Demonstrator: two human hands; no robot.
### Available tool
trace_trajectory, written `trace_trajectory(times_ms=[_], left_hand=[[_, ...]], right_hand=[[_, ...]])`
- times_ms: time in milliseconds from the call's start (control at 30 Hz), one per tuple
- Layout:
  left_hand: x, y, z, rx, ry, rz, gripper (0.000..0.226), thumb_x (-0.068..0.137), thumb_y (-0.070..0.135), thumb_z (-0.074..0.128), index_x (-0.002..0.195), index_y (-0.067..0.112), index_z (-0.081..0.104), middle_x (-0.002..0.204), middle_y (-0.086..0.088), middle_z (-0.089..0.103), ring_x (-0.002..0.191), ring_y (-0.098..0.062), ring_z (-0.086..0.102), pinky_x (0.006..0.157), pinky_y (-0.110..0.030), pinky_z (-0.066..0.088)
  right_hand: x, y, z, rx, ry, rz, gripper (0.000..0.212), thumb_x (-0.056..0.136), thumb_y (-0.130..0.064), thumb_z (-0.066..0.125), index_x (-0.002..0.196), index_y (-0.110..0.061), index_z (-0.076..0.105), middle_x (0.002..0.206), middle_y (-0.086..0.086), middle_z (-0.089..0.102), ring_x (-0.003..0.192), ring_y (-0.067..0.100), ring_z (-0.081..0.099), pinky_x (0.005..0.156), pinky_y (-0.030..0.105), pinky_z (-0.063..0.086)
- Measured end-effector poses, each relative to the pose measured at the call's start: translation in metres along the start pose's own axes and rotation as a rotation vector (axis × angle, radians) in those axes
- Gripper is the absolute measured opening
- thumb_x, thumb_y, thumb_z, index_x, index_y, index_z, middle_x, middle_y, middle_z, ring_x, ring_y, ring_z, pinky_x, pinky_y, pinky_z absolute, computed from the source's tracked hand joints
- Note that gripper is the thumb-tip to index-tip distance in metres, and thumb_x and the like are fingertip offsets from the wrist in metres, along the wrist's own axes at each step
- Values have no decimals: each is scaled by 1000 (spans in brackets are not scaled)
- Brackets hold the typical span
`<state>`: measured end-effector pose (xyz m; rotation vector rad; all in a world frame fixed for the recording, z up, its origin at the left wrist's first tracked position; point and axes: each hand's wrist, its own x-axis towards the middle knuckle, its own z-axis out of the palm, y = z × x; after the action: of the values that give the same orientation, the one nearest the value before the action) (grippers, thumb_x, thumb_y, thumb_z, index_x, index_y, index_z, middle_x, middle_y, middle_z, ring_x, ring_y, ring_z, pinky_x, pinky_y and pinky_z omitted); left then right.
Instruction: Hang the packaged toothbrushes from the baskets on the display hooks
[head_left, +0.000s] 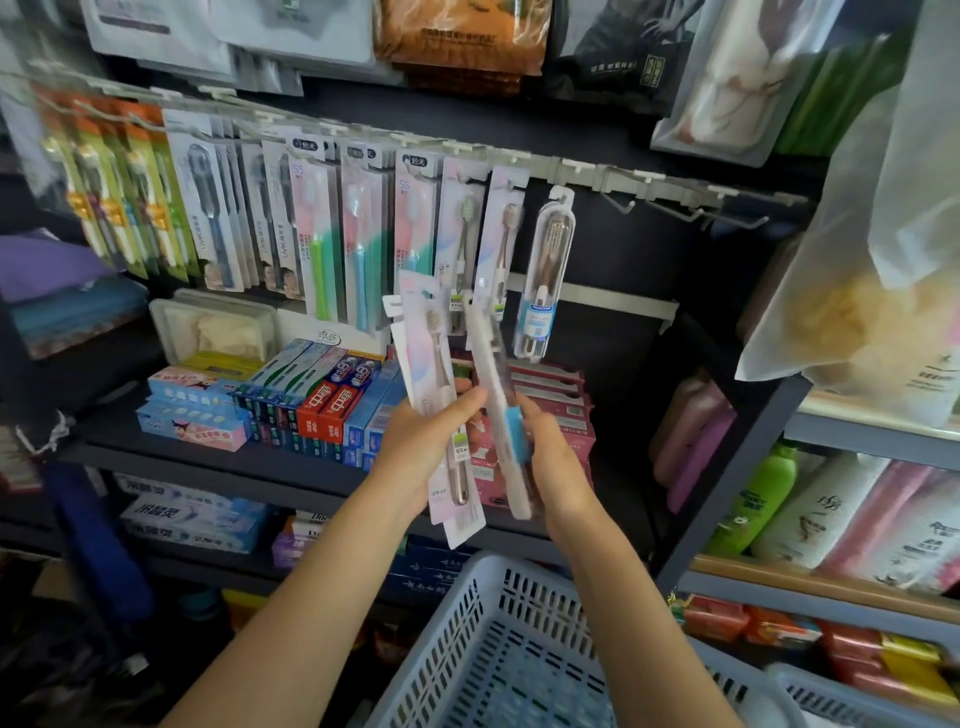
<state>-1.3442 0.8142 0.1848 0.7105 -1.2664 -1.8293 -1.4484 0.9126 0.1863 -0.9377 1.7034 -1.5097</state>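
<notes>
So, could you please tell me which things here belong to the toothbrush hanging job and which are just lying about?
Job:
left hand holding pink packs
right hand holding blue-label pack
empty hooks
basket

Lying about:
toothpaste boxes
green bottle
hanging bags

Both bare forearms reach up and forward from the bottom edge, converging toward the middle. The left hand (421, 431) is raised with its back toward the camera, thumb pointing right, its grip closed on packs (441, 415). The right hand (553, 457) sits just beside it, slightly lower, fingers curled round another pack (501, 410).
</notes>
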Motion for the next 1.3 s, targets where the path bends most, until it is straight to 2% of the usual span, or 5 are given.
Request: trace_trajectory(times_ms=[133,267,367,767,1300], left_hand=[[5,1,12,-15,2,19,35,85,12,79,118,16,70,100,-2,78,85,-18,76,67,-31,61],[11,4,20,-4,43,25,34,84,11,79,117,12,71,96,-5,79,80,-20,77,63,-33,62],[14,10,31,12,18,38,29,84,14,80,112,15,73,98,-5,78,81,-19,77,63,-31,61],[24,36,38,-51,21,137,6,95,16,69,99,18,71,81,-4,78,69,-18,74,61,-32,60],[19,33,25,-57,33,107,16,94,20,71,109,15,72,80,-3,76,64,-19,68,53,-29,57]], right_hand=[[1,1,-5,67,-28,-79,46,94,-30,50,140,-37,54,123,-3,71,114,17,67,103,46,51],[-2,1,-15,42,53,-137,27,101,-20,59,128,-23,64,104,9,76,90,27,68,80,47,54],[0,-1,-21,87,100,-143,15,100,-18,62,112,-14,70,103,11,76,92,30,72,86,49,58],[23,-36,-29,165,252,-271,21,99,-29,62,120,-25,59,102,4,76,93,23,74,84,42,61],[36,-46,-24,161,355,-242,31,99,-38,62,125,-23,58,105,-2,73,88,11,74,76,29,61]])
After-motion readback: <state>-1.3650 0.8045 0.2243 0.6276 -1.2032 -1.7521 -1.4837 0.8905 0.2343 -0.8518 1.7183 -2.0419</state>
